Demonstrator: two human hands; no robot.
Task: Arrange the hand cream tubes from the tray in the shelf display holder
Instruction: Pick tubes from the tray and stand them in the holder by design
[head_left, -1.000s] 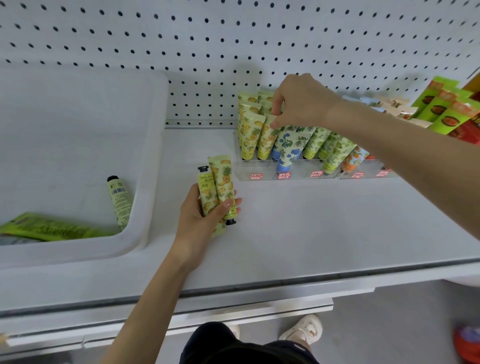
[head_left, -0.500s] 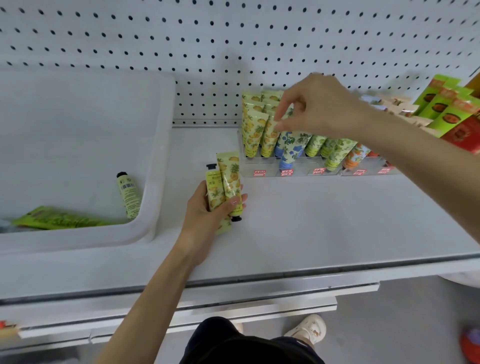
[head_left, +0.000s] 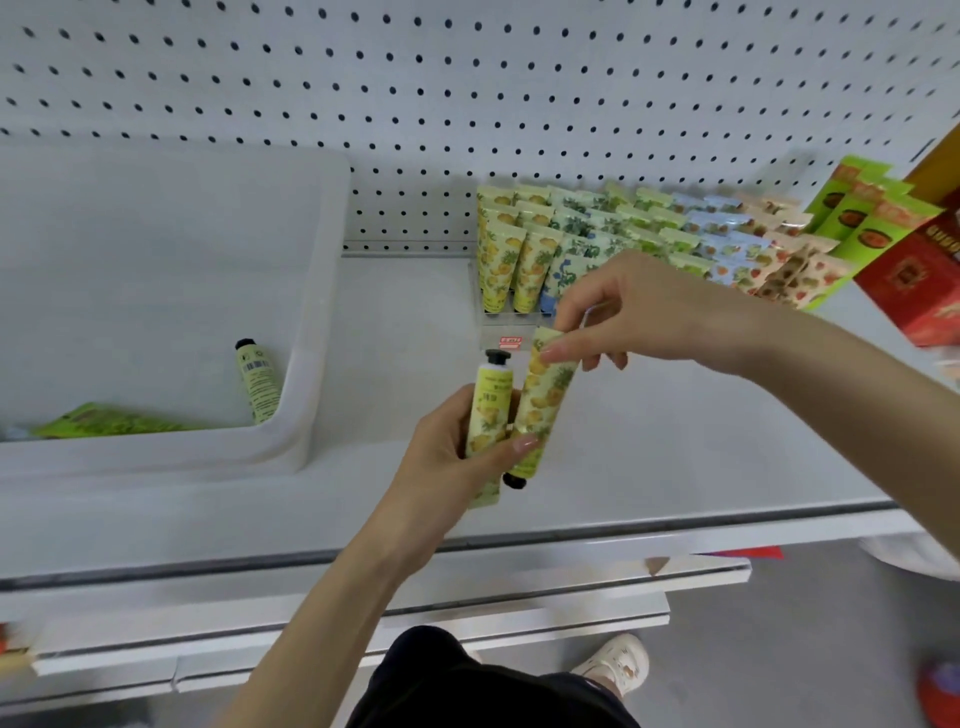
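While in both hands (head_left: 452, 457) (head_left: 644, 312), two tubes (head_left: 488, 410) (head_left: 548, 405).

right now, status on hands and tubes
Left hand holds cap-up tube and cap-down tube. Right hand pinches cap-down tube's top. Way to holder open.

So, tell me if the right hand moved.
Yes. The right hand came off the display holder, toward the shelf's front edge, and now pinches a tube.

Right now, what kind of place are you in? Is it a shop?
Most likely a shop. There's a pegboard back wall, a white shelf, and rows of hand cream tubes standing in a clear display holder with a red label, beside boxed goods.
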